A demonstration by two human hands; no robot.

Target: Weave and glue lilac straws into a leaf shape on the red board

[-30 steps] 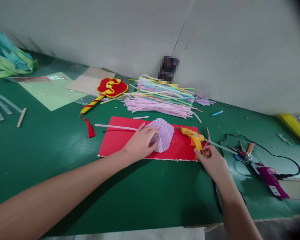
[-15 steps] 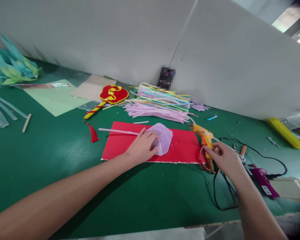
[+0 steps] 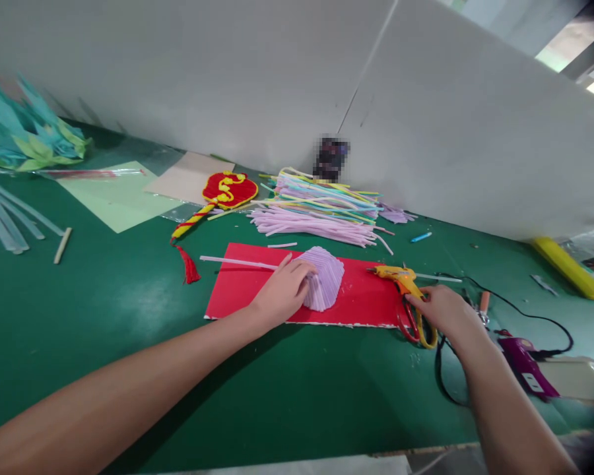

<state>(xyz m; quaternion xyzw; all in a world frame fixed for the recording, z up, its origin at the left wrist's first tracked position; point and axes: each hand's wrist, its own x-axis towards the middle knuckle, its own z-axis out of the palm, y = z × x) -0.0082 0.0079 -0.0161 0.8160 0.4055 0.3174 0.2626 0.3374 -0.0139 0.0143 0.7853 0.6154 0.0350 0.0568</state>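
A ribbed lilac piece point(image 3: 331, 276) lies midway along a red board point(image 3: 247, 284) on a green desk point(image 3: 277, 402). The left hand point(image 3: 286, 290) curls over it, pinching or not, I cannot tell. The right hand point(image 3: 450, 313) is clamped, thumb against fingers, on a yellow glue gun point(image 3: 400, 274) by the board's right edge. Best keep the piece flat.

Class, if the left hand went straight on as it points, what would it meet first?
The left hand would probably meet the lilac ribbed panel right at its fingers; exact contact is hard to judge.
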